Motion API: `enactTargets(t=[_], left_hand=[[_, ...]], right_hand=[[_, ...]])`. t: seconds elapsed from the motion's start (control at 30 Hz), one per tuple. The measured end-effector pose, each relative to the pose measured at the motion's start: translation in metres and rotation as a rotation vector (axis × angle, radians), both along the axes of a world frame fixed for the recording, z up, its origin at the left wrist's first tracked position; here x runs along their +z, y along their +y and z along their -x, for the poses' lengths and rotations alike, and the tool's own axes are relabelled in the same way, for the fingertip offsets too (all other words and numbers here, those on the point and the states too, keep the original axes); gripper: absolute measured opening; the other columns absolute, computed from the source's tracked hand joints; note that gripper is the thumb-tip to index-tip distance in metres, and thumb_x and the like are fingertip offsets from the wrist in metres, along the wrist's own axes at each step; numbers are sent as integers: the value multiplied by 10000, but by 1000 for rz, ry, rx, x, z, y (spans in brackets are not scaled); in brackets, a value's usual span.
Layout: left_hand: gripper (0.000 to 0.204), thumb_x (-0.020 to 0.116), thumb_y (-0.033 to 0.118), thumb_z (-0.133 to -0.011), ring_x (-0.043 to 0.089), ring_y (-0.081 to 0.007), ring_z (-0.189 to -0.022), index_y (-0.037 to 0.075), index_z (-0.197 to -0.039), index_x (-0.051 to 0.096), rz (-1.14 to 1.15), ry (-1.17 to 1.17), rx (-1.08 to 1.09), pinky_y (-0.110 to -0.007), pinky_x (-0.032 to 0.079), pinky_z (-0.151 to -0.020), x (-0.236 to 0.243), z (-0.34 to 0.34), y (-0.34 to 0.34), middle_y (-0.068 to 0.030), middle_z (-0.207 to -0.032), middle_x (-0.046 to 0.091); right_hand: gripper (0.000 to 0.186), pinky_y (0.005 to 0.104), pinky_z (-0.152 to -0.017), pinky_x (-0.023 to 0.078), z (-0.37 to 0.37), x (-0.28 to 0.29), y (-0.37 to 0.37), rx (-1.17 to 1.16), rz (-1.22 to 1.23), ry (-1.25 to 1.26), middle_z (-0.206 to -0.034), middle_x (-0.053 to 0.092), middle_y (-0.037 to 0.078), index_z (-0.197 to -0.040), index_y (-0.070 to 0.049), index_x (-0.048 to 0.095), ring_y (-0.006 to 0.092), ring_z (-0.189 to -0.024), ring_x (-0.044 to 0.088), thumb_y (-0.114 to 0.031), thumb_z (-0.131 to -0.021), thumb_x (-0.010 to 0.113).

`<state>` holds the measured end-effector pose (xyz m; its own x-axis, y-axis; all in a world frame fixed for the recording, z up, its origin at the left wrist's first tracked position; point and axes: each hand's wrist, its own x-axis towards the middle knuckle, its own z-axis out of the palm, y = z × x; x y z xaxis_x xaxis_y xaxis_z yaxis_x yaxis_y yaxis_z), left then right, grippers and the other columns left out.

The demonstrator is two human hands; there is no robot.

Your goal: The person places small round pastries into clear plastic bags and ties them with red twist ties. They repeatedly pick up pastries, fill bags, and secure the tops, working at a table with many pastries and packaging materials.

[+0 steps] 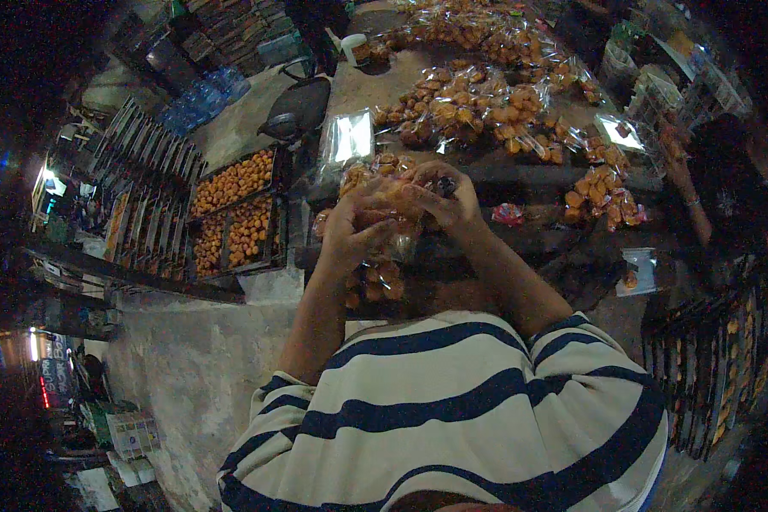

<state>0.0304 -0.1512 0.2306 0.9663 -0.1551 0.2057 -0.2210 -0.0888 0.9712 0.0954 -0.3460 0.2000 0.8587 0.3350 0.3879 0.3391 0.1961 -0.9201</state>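
Note:
My left hand [356, 224] and my right hand [449, 201] are close together in front of my chest, at the near edge of the table. Between them is a clear plastic bag [408, 232], and the fingers of both hands are closed on it. What the bag holds is mostly hidden by my hands. A small dark thing [445, 185] shows at my right hand's fingers; I cannot make out its kind. Just beyond my hands lie golden-brown baked pieces [390, 162] in clear wrapping. More bagged pieces [382, 282] show below my left hand.
Many filled clear bags [486, 102] cover the table. A stack of flat clear bags [347, 141] lies at left, near a white mug [355, 48] and a dark chair [299, 102]. Trays of round buns [233, 181] stand left. Another person's arm [687, 183] reaches in at right.

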Motion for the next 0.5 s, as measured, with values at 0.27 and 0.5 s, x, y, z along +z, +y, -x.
enactTargets(t=[0.27,0.5], left_hand=[[534,757,150,-774,628,-187,-950,10,-1234,524,-31,101,7,-309,517,-817,-14,1,19,-97,-1068,638],[614,769,112,-752,624,-191,-987,27,-1286,479,145,165,-59,-323,533,-811,-32,11,0,-99,-1131,608]], right_hand=[[197,262,-760,474,15,8,25,-86,-54,201,-900,658,28,-949,-37,669,100,-843,587,-178,-831,739],[179,245,-702,503,8,-16,33,-101,-209,171,-853,668,19,-925,-33,677,102,-767,609,-201,-870,702]])
